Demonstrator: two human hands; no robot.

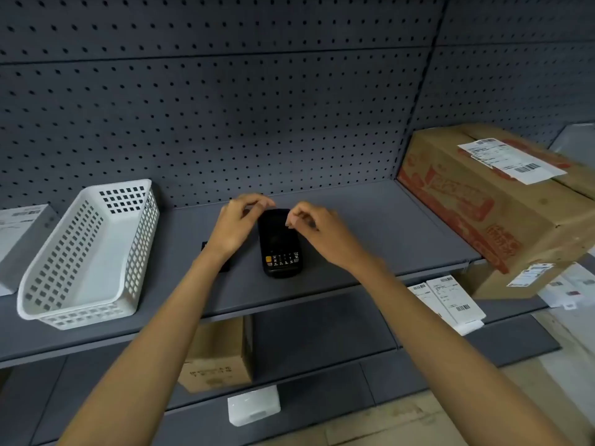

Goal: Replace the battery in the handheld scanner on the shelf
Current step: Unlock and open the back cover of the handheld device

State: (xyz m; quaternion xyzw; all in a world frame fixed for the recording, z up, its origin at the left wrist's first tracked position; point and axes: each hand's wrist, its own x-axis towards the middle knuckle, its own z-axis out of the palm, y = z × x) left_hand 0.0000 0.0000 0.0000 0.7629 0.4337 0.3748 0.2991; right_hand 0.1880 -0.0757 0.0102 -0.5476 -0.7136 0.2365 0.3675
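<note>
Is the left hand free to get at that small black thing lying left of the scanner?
Probably yes. The small black item lies flat on the shelf right beneath the left forearm, nothing over it. The left hand looks empty, hovering beside the scanner; it need only draw back.

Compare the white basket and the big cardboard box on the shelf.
The white basket is perforated plastic, open-topped and empty; the cardboard box is solid brown card, closed, with red print and a shipping label. The basket sits left of the scanner, the box right. Both rest on the grey shelf.
</note>
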